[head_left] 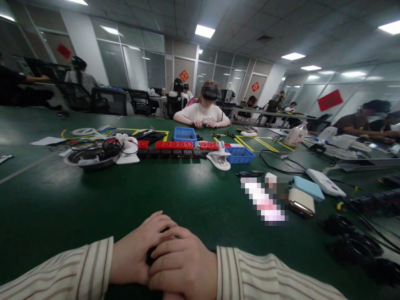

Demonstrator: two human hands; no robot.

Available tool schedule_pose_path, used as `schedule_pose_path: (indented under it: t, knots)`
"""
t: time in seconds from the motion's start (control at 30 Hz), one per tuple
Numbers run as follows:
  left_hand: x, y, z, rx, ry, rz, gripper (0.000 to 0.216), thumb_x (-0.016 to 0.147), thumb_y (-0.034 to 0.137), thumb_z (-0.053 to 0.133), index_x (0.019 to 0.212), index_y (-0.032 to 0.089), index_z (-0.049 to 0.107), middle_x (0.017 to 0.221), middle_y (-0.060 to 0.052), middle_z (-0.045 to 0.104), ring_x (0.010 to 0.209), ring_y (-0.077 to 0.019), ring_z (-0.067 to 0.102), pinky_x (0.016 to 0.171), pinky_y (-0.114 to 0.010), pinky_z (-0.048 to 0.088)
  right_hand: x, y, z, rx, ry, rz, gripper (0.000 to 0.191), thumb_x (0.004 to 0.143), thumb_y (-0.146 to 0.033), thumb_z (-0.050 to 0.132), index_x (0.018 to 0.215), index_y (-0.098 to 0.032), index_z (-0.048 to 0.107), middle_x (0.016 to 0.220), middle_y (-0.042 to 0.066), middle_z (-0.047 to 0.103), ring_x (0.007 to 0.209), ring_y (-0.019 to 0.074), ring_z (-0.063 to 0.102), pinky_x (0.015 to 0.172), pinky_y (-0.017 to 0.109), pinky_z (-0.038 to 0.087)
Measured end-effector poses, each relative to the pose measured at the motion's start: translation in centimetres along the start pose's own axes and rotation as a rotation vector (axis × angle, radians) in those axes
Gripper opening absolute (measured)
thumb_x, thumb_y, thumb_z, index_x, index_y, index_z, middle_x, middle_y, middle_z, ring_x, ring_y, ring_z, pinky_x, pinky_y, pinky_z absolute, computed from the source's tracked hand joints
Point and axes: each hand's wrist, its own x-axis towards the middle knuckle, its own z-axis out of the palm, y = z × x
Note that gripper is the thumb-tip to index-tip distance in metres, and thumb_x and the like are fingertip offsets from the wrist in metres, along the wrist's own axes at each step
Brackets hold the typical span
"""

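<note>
My left hand (pixel 134 250) and my right hand (pixel 184 262) rest together at the near edge of the green table (pixel 150 191). The right hand lies over the left, its bent fingers wrapped across the left fingers. Of the left hand, the back and a few fingers, bent and close together, show; the rest is covered. No object is visible in either hand. A dark gap sits between them. Nearest on the right lies a blurred-out bright oblong (pixel 262 200).
Ahead stand a row of red and black blocks (pixel 175 146), a metal bowl (pixel 93 156), white clips (pixel 220 156) and blue bins (pixel 240 155). A light-blue case (pixel 308 187), a cream case (pixel 301 203) and black cables are at right. A person (pixel 204 106) sits opposite.
</note>
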Motion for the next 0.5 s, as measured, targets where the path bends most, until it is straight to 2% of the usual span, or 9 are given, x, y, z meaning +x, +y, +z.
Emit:
schedule_pose_path:
  t: [0.07, 0.13, 0.23, 0.3, 0.37, 0.43, 0.5]
  knots:
    - [-0.3, -0.3, 0.3, -0.026, 0.042, -0.001, 0.068, 0.063, 0.051, 0.069, 0.123, 0.027, 0.045, 0.118, -0.004, 0.053, 0.110, -0.0289, 0.048, 0.107, -0.053, 0.014, 0.2, -0.1, -0.3, 0.100, 0.136, 0.087, 0.022, 0.078, -0.027, 0.037, 0.088, -0.018, 0.055, 0.084, 0.002, 0.067, 0.093, 0.0135, 0.057, 0.093, 0.030, 0.035]
    - [-0.5, -0.6, 0.5, -0.042, 0.095, -0.014, 0.075, 0.062, 0.062, 0.066, 0.124, 0.026, 0.042, 0.123, -0.006, 0.050, 0.114, -0.0315, 0.045, 0.107, -0.057, 0.009, 0.4, -0.3, -0.7, 0.146, 0.235, 0.264, 0.031, 0.082, -0.036, 0.033, 0.095, -0.017, 0.053, 0.089, 0.005, 0.065, 0.091, 0.0162, 0.057, 0.086, 0.032, 0.039]
    - [-0.6, -0.2, 0.5, -0.010, 0.144, -0.051, 0.070, 0.061, 0.068, 0.062, 0.112, 0.022, 0.048, 0.110, -0.007, 0.055, 0.103, -0.0312, 0.051, 0.105, -0.062, 0.006, 0.6, -0.8, -1.2, 0.103, 0.286, 0.537, 0.052, 0.083, -0.064, 0.031, 0.092, -0.017, 0.053, 0.084, 0.006, 0.059, 0.077, 0.0187, 0.053, 0.072, 0.034, 0.040]
    - [-0.4, 0.7, 0.5, 0.059, 0.181, -0.099, 0.064, 0.057, 0.066, 0.064, 0.098, 0.020, 0.051, 0.094, -0.005, 0.057, 0.093, -0.0298, 0.054, 0.104, -0.063, 0.010, 0.6, -0.9, -1.0, 0.058, 0.318, 0.628, 0.066, 0.076, -0.078, 0.029, 0.087, -0.017, 0.052, 0.079, 0.004, 0.054, 0.070, 0.0176, 0.049, 0.067, 0.032, 0.038]
    - [-0.3, 1.7, 0.6, 0.135, 0.209, -0.158, 0.056, 0.054, 0.059, 0.068, 0.091, 0.019, 0.053, 0.086, -0.003, 0.056, 0.087, -0.0289, 0.055, 0.102, -0.062, 0.017, 0.5, -1.0, -0.5, 0.009, 0.322, 0.647, 0.073, 0.069, -0.085, 0.028, 0.084, -0.017, 0.051, 0.076, 0.002, 0.052, 0.067, 0.0167, 0.046, 0.065, 0.031, 0.036]
    - [-0.3, 2.4, 0.8, 0.178, 0.215, -0.211, 0.042, 0.056, 0.045, 0.070, 0.087, 0.020, 0.055, 0.082, -0.002, 0.056, 0.084, -0.0267, 0.055, 0.101, -0.060, 0.019, 0.4, -1.1, -0.1, -0.062, 0.278, 0.642, 0.070, 0.069, -0.084, 0.032, 0.081, -0.018, 0.051, 0.076, 0.002, 0.051, 0.067, 0.0162, 0.046, 0.064, 0.031, 0.034]
    - [-0.3, 2.6, 1.0, 0.169, 0.196, -0.216, 0.028, 0.059, 0.032, 0.068, 0.082, 0.020, 0.056, 0.082, -0.002, 0.056, 0.083, -0.0245, 0.054, 0.103, -0.058, 0.019, 0.4, -1.2, 0.1, -0.126, 0.177, 0.617, 0.056, 0.075, -0.073, 0.042, 0.080, -0.019, 0.052, 0.077, 0.001, 0.052, 0.069, 0.0160, 0.046, 0.066, 0.030, 0.034]
